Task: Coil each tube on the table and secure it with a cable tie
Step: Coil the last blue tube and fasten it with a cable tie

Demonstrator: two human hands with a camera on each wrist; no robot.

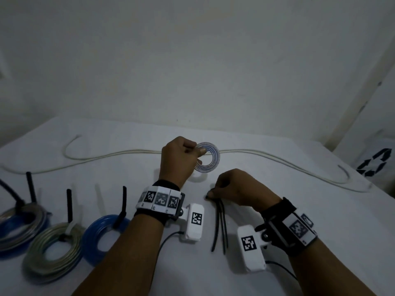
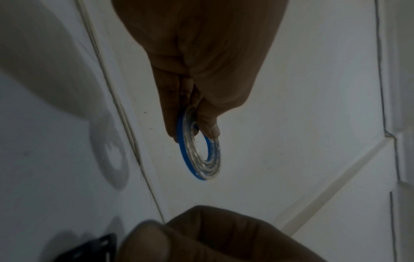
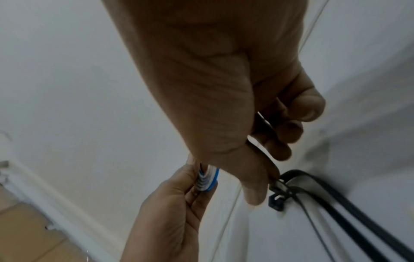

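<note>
My left hand [image 1: 188, 155] pinches a small flat coil of clear and blue tube [image 1: 210, 162] between thumb and fingers and holds it upright above the table. The same coil [image 2: 202, 156] hangs from the fingertips in the left wrist view, and a sliver of the coil [image 3: 207, 180] shows in the right wrist view. My right hand [image 1: 226, 189] is low on the table, its thumb and fingers pinching the head end of a black cable tie [image 1: 220, 223] from a small bundle. The black ties [image 3: 336, 200] trail away across the table.
Three tied coils lie at the left: a blue and grey coil [image 1: 19, 227], a pale green coil [image 1: 53, 253] and a blue coil [image 1: 102, 238]. A long white tube [image 1: 106, 155] lies uncoiled across the back of the white table [image 1: 256, 274]. A bag with a recycling symbol [image 1: 376, 161] stands at the right.
</note>
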